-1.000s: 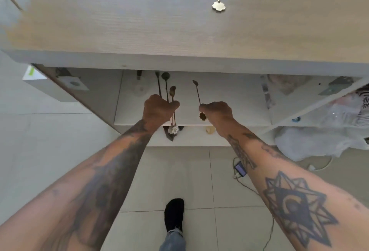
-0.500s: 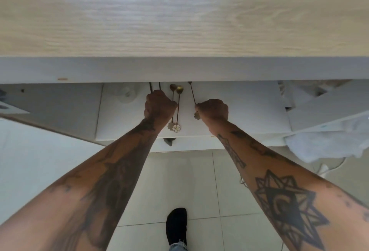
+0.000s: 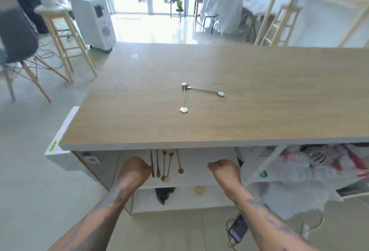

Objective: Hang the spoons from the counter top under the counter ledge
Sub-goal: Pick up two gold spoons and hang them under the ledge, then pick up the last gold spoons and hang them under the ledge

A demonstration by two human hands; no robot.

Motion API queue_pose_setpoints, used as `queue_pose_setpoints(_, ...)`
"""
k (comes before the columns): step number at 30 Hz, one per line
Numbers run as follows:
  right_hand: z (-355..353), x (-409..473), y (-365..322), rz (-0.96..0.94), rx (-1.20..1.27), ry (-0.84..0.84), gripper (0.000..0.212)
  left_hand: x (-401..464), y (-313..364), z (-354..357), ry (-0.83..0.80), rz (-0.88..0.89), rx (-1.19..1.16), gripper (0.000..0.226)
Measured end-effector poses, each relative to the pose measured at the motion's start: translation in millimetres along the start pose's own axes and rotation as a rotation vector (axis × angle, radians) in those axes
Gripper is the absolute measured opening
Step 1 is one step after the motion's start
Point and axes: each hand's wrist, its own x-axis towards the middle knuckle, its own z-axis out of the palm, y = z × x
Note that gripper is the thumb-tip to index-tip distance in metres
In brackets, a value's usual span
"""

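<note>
Two spoons (image 3: 199, 95) lie mid-counter top (image 3: 259, 111); five spoons hang under its near edge; left hand (image 3: 135, 169) and right hand (image 3: 224, 170) are curled, contents indiscernible.

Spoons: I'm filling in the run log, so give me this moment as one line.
hung spoons: in a row under ledge | counter spoons: two left on top | left hand: beside row | right hand: closed, clear of row | phase: fetch next
</note>
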Motion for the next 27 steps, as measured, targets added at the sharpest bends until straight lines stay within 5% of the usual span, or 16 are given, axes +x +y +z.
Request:
queue_pose_setpoints(6, -106.2, -70.6, -24.1, -0.098, 0.050, 0.139, 0.048, -75.8, 42.8, -81.4, -0.156, 0.106, 0.029, 0.017)
queue_pose_setpoints(13, -191.4, -79.5, -95.4, -0.196, 0.106, 0.232, 0.026, -94.0, 128.5, -166.4, -0.020, 0.265, -0.019, 0.023)
queue_pose_setpoints(27, -126.6, 55.2, -199.4, -0.286, -0.226, 0.205, 0.017, 30.0, 216.0, -118.4, -0.031, 0.249, -0.045, 0.029)
